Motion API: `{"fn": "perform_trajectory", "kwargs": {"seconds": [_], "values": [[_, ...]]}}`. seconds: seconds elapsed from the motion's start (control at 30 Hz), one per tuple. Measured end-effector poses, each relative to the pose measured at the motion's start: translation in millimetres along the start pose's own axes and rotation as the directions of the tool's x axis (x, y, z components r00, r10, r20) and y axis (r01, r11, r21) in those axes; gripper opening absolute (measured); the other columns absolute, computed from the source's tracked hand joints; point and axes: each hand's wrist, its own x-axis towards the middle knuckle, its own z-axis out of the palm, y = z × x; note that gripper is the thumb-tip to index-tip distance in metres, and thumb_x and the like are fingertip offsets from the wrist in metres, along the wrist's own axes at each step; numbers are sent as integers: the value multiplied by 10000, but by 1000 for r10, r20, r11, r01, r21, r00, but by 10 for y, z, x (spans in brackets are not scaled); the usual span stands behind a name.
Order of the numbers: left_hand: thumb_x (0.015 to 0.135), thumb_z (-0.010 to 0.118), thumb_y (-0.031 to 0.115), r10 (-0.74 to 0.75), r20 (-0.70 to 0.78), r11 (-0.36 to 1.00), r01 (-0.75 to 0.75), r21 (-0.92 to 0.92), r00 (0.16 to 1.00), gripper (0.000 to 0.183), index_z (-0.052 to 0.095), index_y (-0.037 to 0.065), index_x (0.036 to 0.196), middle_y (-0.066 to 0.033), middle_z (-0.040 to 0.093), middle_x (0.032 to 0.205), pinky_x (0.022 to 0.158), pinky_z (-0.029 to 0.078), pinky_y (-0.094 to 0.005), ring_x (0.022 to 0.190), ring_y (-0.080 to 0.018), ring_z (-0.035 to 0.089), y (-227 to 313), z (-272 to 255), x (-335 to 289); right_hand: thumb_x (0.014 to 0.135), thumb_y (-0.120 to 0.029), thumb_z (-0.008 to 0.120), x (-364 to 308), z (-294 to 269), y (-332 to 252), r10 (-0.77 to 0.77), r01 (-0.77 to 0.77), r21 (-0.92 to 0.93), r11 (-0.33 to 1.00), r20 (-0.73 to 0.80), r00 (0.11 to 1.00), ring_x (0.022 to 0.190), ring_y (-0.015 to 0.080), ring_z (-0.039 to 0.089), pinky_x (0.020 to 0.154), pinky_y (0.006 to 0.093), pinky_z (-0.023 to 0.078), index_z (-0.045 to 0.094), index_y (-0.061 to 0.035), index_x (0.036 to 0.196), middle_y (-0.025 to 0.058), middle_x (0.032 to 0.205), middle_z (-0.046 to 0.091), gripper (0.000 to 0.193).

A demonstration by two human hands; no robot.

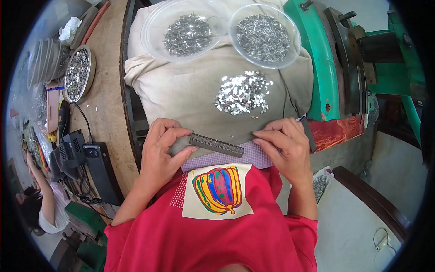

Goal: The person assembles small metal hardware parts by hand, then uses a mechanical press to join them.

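Note:
My left hand pinches the left end of a dark metal slotted bar between thumb and fingertips. Small pins or pieces sit across its slots, too small to tell apart. The bar tilts slightly down to the right, over my lap. To its right, the thumb and forefinger of my right hand are pressed together, apart from the bar; what they hold, if anything, is too small to make out. Beyond the bar, a loose pile of shiny small metal discs lies on the beige cloth. A tiny pin shows just above the bar.
Two clear plastic bowls, the left and right, hold small metal pins. A green machine stands at right. On the wooden bench at left are a bowl of metal bits and a black phone-like device. Another person works far left.

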Motion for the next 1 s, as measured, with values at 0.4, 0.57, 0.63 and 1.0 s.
{"fn": "perform_trajectory", "kwargs": {"seconds": [0.4,0.57,0.63,1.0], "values": [[658,846,90,72,-18,997,-71,20,997,304,664,40,895,-89,589,956,776,426,-375,918,-270,560,13,107,-9,741,-38,773,138,28,-69,81,-79,-22,997,73,994,710,244,635,648,366,477,711,-50,841,56,768,638,118],[658,852,125,107,-21,991,-105,81,994,287,657,68,859,-61,599,952,756,362,-369,909,-256,553,26,144,-18,786,-27,746,128,-29,-104,383,-416,255,873,171,908,748,244,687,664,343,528,694,-16,894,73,825,681,121],[660,851,131,140,-24,986,-137,91,990,288,654,71,860,-56,599,958,746,357,-367,901,-253,551,20,156,-25,803,-27,744,111,7,-100,436,-487,474,734,221,872,752,235,697,668,313,535,695,-9,908,80,846,698,118],[674,843,134,169,-28,981,-166,100,985,276,656,70,865,-63,587,973,755,376,-366,888,-254,555,19,159,-61,780,-58,772,212,129,-201,70,-140,302,943,234,970,966,282,622,797,372,497,694,-4,868,103,1049,644,130]]}}
